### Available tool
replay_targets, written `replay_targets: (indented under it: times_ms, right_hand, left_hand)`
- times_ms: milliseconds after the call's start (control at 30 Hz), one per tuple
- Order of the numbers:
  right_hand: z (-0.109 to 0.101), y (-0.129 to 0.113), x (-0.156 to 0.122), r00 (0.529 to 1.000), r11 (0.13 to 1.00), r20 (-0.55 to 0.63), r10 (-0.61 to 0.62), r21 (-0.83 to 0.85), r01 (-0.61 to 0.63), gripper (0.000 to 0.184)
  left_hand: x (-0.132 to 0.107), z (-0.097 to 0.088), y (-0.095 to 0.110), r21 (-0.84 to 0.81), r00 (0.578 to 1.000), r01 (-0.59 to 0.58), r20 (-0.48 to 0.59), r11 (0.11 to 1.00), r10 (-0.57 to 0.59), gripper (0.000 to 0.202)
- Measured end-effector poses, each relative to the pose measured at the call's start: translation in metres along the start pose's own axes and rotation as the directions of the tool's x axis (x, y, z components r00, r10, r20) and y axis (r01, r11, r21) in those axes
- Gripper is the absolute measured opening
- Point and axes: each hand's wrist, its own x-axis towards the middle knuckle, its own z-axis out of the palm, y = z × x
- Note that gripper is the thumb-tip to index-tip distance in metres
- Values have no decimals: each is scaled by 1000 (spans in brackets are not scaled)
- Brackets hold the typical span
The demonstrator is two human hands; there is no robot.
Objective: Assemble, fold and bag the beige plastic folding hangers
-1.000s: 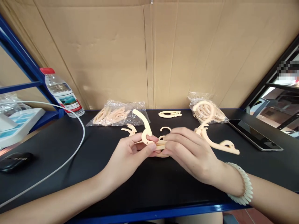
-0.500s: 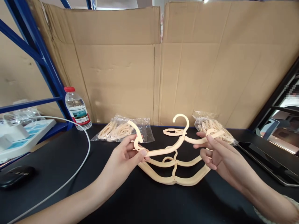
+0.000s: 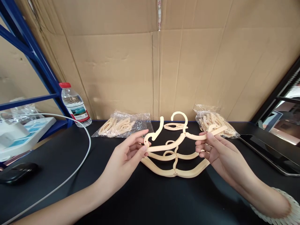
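A cream plastic folding hanger (image 3: 174,154) with a hook on top and three curved tiers is spread out just above the black table (image 3: 150,200). My left hand (image 3: 127,156) pinches the left end of its top arm, where a small curved end piece sticks up. My right hand (image 3: 217,150) grips the right end of the top arm. The lower tiers hang between my hands, and the lowest reaches the table.
Two clear bags of cream parts (image 3: 120,125) (image 3: 214,122) lie at the back beside a loose piece (image 3: 174,126). A water bottle (image 3: 73,104) stands back left by a blue rack. A white cable (image 3: 77,168), a black mouse (image 3: 16,172), and a tablet (image 3: 272,150) lie around. Cardboard walls the back.
A second ago both hands held the hanger folded together at the table centre. The hanger has since been pulled open wide, and the left end piece has swung upward.
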Motion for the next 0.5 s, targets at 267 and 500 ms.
replay_targets:
  times_ms: [267,500]
  right_hand:
    - [-3,5,2,1000,1000,29,-3,5,3,38]
    - [-6,8,0,983,989,179,-28,-139,54,29]
  left_hand:
    - [2,-2,-3,88,997,-74,-10,993,75,17]
    - [0,0,-1,-115,993,80,-81,990,-90,27]
